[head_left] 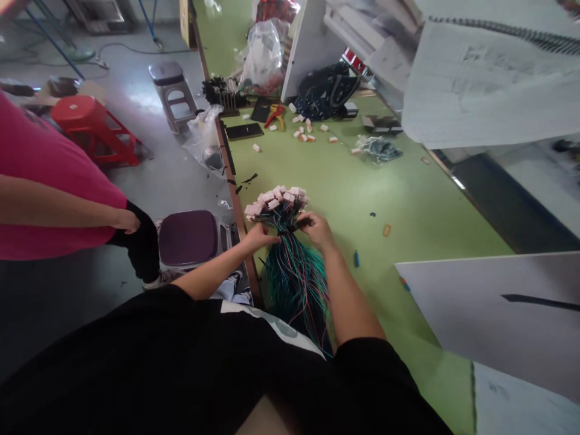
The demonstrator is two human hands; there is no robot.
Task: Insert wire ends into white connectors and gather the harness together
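Observation:
A thick bundle of wires (pixel 296 278), mostly green and black with some red, lies on the green table close to my body. White connectors (pixel 276 196) crowd its far end. Around its neck runs a dark band (pixel 284 231). My left hand (pixel 261 237) is closed on the bundle's left side, just below the connectors, its fingertips partly hidden. On the other side my right hand (pixel 316 229) pinches a short black strip (pixel 301 223) that reaches toward the band; whether strip and band are one piece I cannot tell.
Loose connectors (pixel 306 134), a phone (pixel 244 132), red-and-yellow pliers (pixel 276 115) and a plastic bag (pixel 379 148) lie farther back on the table (pixel 344 187). White boards (pixel 493 302) and papers (pixel 462 84) stand at right. A person in pink (pixel 49 187) stands left, near a stool (pixel 188 237).

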